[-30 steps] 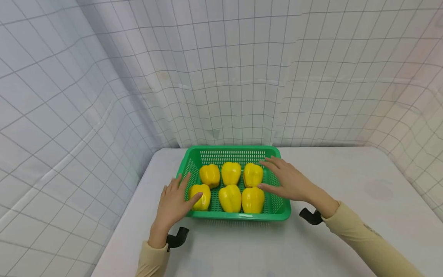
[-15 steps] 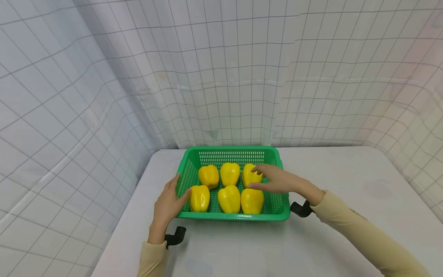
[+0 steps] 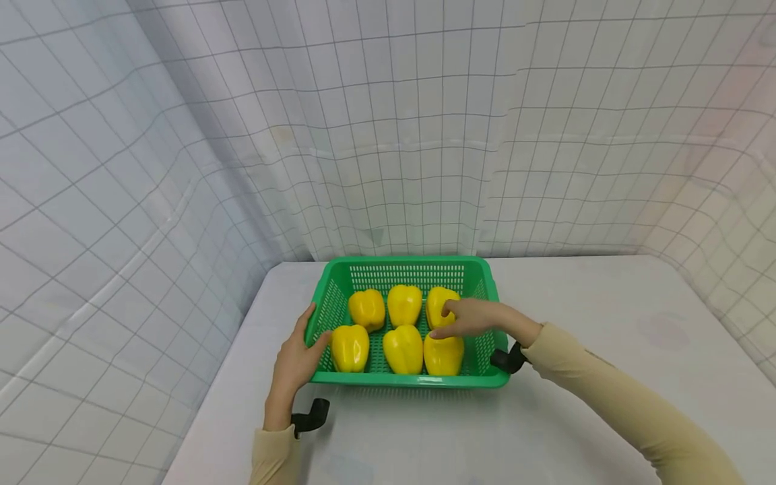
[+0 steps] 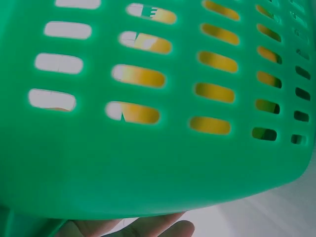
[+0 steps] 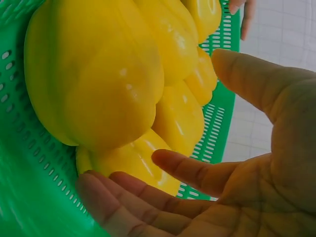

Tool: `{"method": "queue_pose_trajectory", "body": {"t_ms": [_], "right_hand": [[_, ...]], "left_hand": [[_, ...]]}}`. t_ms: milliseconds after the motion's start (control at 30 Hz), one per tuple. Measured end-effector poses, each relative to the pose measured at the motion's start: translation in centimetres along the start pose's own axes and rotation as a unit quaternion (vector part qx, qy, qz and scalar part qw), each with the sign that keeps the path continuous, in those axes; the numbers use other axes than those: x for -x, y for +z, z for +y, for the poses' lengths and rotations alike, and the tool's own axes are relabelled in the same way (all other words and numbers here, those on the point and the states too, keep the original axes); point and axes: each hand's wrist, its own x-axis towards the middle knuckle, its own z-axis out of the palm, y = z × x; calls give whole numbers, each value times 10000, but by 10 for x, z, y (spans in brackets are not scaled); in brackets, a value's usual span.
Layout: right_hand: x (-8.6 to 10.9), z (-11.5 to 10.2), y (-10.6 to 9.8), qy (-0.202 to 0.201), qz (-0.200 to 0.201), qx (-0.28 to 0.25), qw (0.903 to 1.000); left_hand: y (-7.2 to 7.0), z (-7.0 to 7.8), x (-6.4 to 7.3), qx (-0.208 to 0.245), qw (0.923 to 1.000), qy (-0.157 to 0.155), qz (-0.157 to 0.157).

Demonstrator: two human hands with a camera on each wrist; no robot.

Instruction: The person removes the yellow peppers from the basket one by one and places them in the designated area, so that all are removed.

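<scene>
A green slotted basket (image 3: 409,381) holds several glossy yellow bell peppers in two rows. At its left side my left hand (image 3: 294,364) grips the rim, thumb over the inner side and fingers along the outer side. The left wrist view shows the slotted basket wall (image 4: 148,168) close up, with fingertips (image 4: 153,224) at its edge. My right hand (image 3: 475,318) is over the basket's right part, between the back-right bell pepper (image 3: 438,304) and the front-right bell pepper (image 3: 444,358). Its thumb and fingers are spread apart in the right wrist view, holding nothing.
The basket stands on a white-covered table (image 3: 594,303), near its back edge. White grid-patterned curtains (image 3: 400,135) hang behind and at both sides. A black camera mount is on each wrist, the right one (image 3: 508,358) over the basket's front-right corner.
My left hand has moved left from over the front-left bell pepper onto the basket's left rim. The right hand has moved left and lower over the right-hand bell peppers, its fingers bending downward.
</scene>
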Motion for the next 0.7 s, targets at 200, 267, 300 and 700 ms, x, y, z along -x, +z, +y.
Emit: {"method": "queue_pose_trajectory", "body": {"t_ms": [200,267,300,700], "right_hand": [[-10,-1,4,418,-572,-203,9973],[-12,-2,5,485,-735,-315,9956],[-14,-2,6,504,-786,-344,9950],[-24,-2,13,867,-920,-567,9904]], "left_hand": [[1,-1,2,268,9996,-28,76],[2,-1,2,321,9994,-6,102],[2,-1,2,347,9993,8,110],[2,-1,2,425,9990,57,109]]}}
